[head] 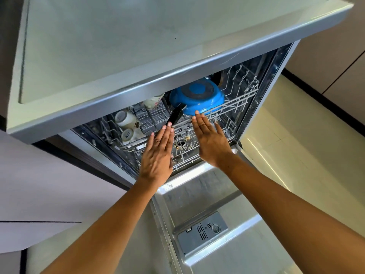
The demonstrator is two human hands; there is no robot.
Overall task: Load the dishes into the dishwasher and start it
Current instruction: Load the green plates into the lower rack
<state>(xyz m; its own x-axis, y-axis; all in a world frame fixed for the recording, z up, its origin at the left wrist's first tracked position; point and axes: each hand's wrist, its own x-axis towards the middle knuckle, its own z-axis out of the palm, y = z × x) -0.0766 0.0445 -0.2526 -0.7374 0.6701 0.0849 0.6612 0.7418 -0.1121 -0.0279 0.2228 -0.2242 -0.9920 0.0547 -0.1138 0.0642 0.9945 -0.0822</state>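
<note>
The dishwasher stands open, its door [207, 196] folded down below me. In the upper wire rack [233, 104] a blue pan [197, 97] lies upside down with its black handle [175, 115] pointing toward me. Several white cups [125, 119] lie on the rack's left side. My left hand [158, 153] and my right hand [209, 139] are both flat with straight fingers at the rack's front edge. The right fingertips reach the pan's rim, and the left fingertips reach the handle's end. A lower rack [187, 155] shows beneath the hands.
A grey countertop [118, 46] overhangs the dishwasher and hides the back of the racks. The detergent dispenser [203, 232] sits in the door's inner face. Pale floor tiles [296, 135] lie to the right, and light cabinet fronts [39, 194] to the left.
</note>
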